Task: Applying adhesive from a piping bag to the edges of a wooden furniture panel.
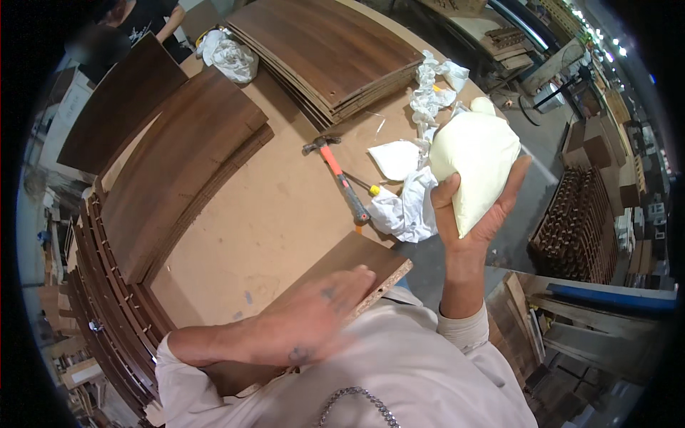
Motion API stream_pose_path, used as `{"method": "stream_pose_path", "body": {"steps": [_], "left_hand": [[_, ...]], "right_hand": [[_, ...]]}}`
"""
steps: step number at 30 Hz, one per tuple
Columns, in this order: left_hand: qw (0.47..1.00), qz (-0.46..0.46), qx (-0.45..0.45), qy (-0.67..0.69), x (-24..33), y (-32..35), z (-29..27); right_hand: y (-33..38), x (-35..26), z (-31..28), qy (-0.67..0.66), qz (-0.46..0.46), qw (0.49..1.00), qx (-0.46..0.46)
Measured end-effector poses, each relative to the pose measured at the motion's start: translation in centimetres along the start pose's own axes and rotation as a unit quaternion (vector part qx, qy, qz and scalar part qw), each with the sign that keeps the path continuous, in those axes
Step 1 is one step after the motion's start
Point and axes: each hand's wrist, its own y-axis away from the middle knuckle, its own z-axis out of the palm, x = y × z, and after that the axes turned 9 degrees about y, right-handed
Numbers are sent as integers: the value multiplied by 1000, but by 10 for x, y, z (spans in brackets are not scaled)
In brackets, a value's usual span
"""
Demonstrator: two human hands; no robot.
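My right hand (474,214) is closed round a plump, pale yellow plastic bag (477,146), its narrow pointed end hanging toward my wrist. A dark brown laminated board (335,267) with a bare chipboard edge lies at the table's near side, close to my body. Over this board is my left hand (321,307), blurred, its fingers stretched along the board near the chipboard edge. I see nothing held in it. Beyond the board lies a hammer (342,178) with a red and grey handle. A yellow-tipped tool (374,190) pokes out next to crumpled white plastic (407,210).
Brown panels are stacked at the far side (335,50) and at the left (178,171) of the tan tabletop (235,235). A bundled white bag (227,55) sits at the back, near another person (146,21). Slatted wooden parts (576,221) stand on the floor at right.
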Motion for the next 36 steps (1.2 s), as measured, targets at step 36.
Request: {"method": "stream_pose_path", "body": {"steps": [36], "left_hand": [[981,2,163,109,-179,-109,-31]], "right_hand": [[6,-17,-101,-68,10,998,-1]]}}
